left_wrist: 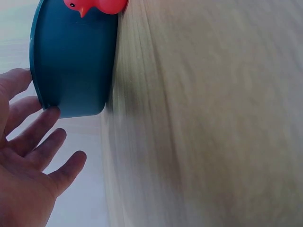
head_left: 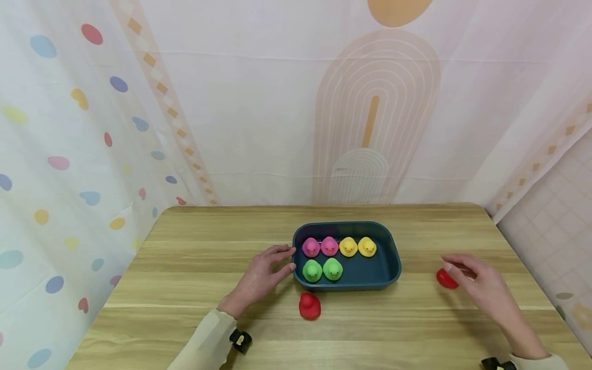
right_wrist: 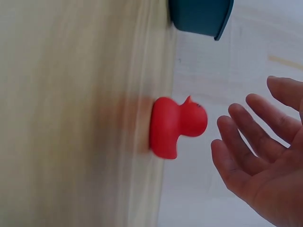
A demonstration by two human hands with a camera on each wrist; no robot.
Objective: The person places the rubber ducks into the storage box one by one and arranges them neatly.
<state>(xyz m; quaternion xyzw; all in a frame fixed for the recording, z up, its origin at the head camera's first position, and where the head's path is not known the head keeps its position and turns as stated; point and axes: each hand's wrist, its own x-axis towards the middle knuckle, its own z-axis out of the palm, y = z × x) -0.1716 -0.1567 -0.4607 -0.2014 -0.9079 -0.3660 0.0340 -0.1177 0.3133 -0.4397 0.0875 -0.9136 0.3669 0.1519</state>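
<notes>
A dark teal tray (head_left: pixel 365 285) holds two pink rubber ducks (head_left: pixel 320 247), two yellow rubber ducks (head_left: pixel 357 247) and two green rubber ducks (head_left: pixel 322 270). At its left end my left hand (head_left: pixel 262 277) touches the rim with relaxed, spread fingers. One red rubber duck (head_left: pixel 309 307) sits on the table just in front of the tray's left part. Farther right, a second red rubber duck (right_wrist: pixel 173 126) stands upright on the wood. Over it hovers my right hand (head_left: pixel 481 285), fingers loosely bent and apart from the duck in the right wrist view, holding nothing.
The wooden table (head_left: pixel 208 231) ends at a patterned curtain (head_left: pixel 259 128) behind it. Another dotted curtain (head_left: pixel 69 205) hangs along the left side. Each wrist wears a black strap device (head_left: pixel 240 340).
</notes>
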